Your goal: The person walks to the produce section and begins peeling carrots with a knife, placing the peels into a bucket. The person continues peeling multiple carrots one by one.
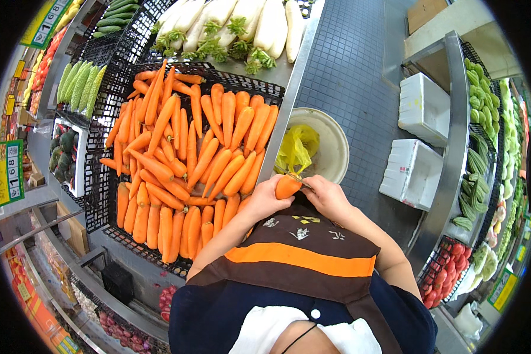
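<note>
My left hand (267,194) grips a carrot (287,186) with its thick top end facing away from me. In my right hand (326,193) is a small knife (297,178); its thin blade lies against the top of the carrot, and its handle is mostly hidden by my fingers. Just beyond both hands stands a round, pale bucket (336,152) on the floor. A crumpled yellow plastic bag (300,144) lies inside it. To the left, many carrots (159,168) fill a black plastic crate (248,84).
White radishes (230,26) lie on the metal counter beyond the carrots. Bitter melons (80,84) and cucumbers (117,17) sit farther left. Two white foam boxes (409,175) stand on the tiled floor (349,66) by the right-hand shelf, which bears several vegetables. A metal counter edge (287,106) runs beside the bucket.
</note>
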Available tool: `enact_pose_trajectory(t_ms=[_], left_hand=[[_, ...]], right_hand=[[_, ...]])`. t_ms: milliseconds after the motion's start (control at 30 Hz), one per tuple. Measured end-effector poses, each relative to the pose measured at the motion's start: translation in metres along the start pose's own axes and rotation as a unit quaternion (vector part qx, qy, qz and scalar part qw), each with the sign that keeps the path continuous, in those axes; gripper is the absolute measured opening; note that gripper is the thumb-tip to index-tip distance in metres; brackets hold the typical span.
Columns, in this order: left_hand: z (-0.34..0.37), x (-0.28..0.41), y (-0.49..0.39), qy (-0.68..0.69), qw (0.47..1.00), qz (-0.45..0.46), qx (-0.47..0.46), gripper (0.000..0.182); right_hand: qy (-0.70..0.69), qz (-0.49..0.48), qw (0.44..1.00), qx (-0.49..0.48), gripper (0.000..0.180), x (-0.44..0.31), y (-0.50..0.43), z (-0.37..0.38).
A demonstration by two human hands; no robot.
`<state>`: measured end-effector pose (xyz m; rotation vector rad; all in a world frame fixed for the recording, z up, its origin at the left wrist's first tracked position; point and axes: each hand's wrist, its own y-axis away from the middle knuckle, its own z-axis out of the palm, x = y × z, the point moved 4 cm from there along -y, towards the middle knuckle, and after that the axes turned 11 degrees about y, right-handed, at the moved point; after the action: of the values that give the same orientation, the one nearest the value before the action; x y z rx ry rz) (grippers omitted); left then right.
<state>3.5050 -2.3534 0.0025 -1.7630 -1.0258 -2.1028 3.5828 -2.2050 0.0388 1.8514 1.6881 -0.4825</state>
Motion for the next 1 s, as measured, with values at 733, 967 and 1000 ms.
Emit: enact_pose_trajectory(t_ms=[733, 967, 1000], left_hand=[[0.011, 0.006, 0.006, -0.093, 0.996, 0.000, -0.001, 0.042], [-0.092, -0.017, 0.004, -0.252, 0.933, -0.104, 0.236, 0.065], [-0.115, -0.019, 0.002, -0.263, 0.922, -0.074, 0.275, 0.065]], right_hand=[[0.095, 0.173, 0.979, -0.051, 0.019, 0.118, 0.063, 0.080], [0.086, 0.228, 0.969, -0.039, 0.018, 0.158, 0.082, 0.099], [0.081, 0.234, 0.968, -0.045, 0.018, 0.162, 0.083, 0.101]])
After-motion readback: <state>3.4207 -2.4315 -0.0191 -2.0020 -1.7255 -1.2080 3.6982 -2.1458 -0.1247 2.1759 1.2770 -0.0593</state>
